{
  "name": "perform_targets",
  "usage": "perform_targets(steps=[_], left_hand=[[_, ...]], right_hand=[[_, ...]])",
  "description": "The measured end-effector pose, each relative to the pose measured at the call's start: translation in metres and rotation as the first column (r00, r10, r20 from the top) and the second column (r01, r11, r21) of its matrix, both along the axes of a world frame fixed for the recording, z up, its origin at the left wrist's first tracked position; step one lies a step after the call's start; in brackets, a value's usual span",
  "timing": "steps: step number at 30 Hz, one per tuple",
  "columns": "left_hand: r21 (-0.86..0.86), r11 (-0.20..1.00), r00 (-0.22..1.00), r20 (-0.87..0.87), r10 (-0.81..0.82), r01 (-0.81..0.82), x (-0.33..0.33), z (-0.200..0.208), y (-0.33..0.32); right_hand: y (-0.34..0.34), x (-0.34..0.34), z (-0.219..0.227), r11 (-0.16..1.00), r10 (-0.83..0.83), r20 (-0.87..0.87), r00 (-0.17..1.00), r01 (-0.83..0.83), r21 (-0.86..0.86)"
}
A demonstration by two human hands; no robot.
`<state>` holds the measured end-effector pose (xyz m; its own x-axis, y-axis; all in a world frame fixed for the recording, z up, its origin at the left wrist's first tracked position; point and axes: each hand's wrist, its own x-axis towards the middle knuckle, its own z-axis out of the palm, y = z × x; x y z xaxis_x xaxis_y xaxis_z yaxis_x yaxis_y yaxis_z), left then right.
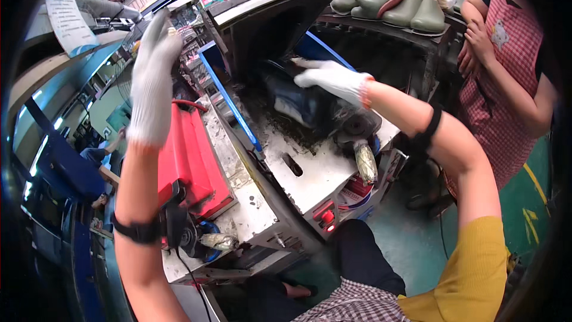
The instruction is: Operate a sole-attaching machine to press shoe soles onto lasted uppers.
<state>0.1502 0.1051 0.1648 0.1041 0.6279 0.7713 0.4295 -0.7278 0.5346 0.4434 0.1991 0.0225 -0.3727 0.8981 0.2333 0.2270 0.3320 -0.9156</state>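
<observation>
My left hand (154, 80), in a white knit glove, is raised at the left side of a machine's tilted dark lid (268, 24). Its fingers stretch upward, and no held thing shows. Under that lid, my right hand (333, 79), gloved the same way, reaches in from the right with fingers extended leftward. Just below its fingertips lies a dark, glossy shape (292, 104) in the machine's opening; its kind is unclear, and contact cannot be told. A white, stained machine top (316, 182) fronts the opening, with a blue bar (232, 98) along its left.
A red lidded unit (193, 161) stands left. Tape-wrapped handles (366, 162) jut toward me, near a red button (328, 217). Dark green boots (399, 6) lie on a rack at the back right. A co-worker in a checked apron (506, 71) stands right, arms folded.
</observation>
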Motion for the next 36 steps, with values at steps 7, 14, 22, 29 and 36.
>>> perform_targets(steps=[7, 14, 22, 29, 36], left_hand=[[0.012, 0.980, 0.979, -0.045, -0.199, 0.200, 0.060, 0.042, 0.095], [0.024, 0.984, 0.718, -0.681, 0.144, -0.174, 0.073, 0.102, 0.097], [0.003, 1.000, 0.919, -0.394, -0.019, 0.021, 0.075, 0.042, 0.159], [0.316, 0.944, 0.870, -0.435, 0.232, -0.094, 0.102, -0.058, 0.089], [0.473, 0.875, 0.830, -0.443, 0.338, -0.104, 0.110, -0.174, 0.054]], right_hand=[[0.074, -0.044, -0.055, 0.928, -0.315, 0.826, 0.468, -0.032, 0.372], [0.064, -0.037, -0.047, 0.963, -0.222, 0.828, 0.516, -0.015, 0.268], [0.057, -0.010, -0.033, 0.971, -0.088, 0.857, 0.507, -0.148, 0.187], [-0.107, 0.035, -0.029, 0.822, -0.184, 0.588, 0.788, -0.204, 0.531], [-0.186, 0.023, -0.095, 0.682, -0.330, 0.331, 0.884, -0.019, 0.731]])
